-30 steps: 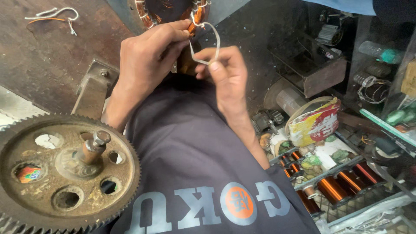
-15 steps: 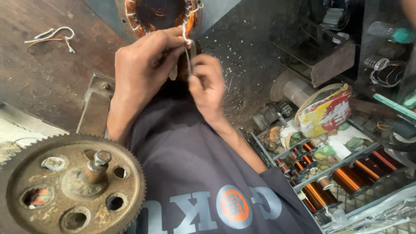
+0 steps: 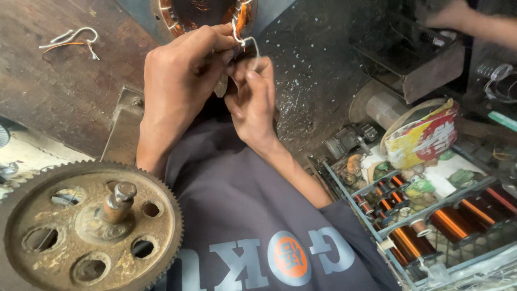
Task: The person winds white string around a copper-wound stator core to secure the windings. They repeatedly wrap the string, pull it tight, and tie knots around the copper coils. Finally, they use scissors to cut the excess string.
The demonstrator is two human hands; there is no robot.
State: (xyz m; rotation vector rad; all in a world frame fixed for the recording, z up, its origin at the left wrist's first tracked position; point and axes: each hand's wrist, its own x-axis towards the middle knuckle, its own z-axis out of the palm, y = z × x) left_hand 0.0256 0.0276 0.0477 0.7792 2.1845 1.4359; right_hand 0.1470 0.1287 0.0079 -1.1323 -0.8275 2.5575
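Nearest to you, a rusty toothed gear wheel (image 3: 89,229) is lying flat at your lower left, and a wire tray of copper-wire spools (image 3: 431,231) is sitting at your lower right.

Beyond your dark shirt, your two hands are meeting just under the rim of the motor stator (image 3: 204,13). Your left hand (image 3: 180,86) is reaching up from the left, its fingers curled and pressed together around the lower edge of the copper winding (image 3: 240,19). Your right hand (image 3: 253,99) is sitting just beside it, touching it, with thumb and forefinger pinching the white lacing cord (image 3: 249,42).

That cord is running up and slightly left from your right fingertips into the winding, so its long axis is pointing away from you, toward the stator bore. Your right hand is the nearer one to the free loop; your left is nearer the coil itself.

Farther off, loose wire scraps (image 3: 70,40) are lying on the bench at upper left, and another person's hand (image 3: 458,19) is working at upper right, well apart.
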